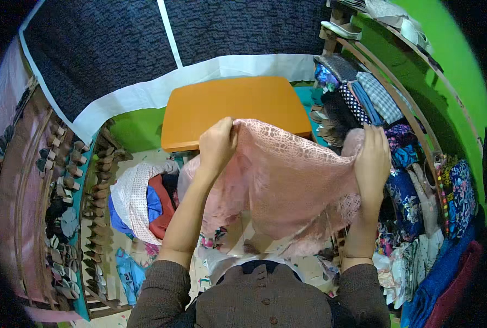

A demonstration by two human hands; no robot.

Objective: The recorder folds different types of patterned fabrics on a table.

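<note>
A sheer pink lace cloth (292, 188) hangs stretched between my two hands in front of my chest. My left hand (218, 145) pinches its upper left corner, fingers closed. The upper right edge is gripped by my right hand (373, 161), with its fingers folded over the fabric. A patterned lace border runs along the top, and the lower part drapes loosely in folds. Left of my left forearm lies a heap with a white dotted cloth (127, 199), a red cloth (164, 210) and a blue cloth (154, 202).
An orange tabletop (235, 104) stands ahead. Wooden racks of shoes (98, 210) line the left side. Folded clothes (382, 95) and stacked garments (404, 194) fill wooden shelving at right. A light blue packet (128, 273) lies on the floor, lower left. Dark curtains (243, 30) hang at the back.
</note>
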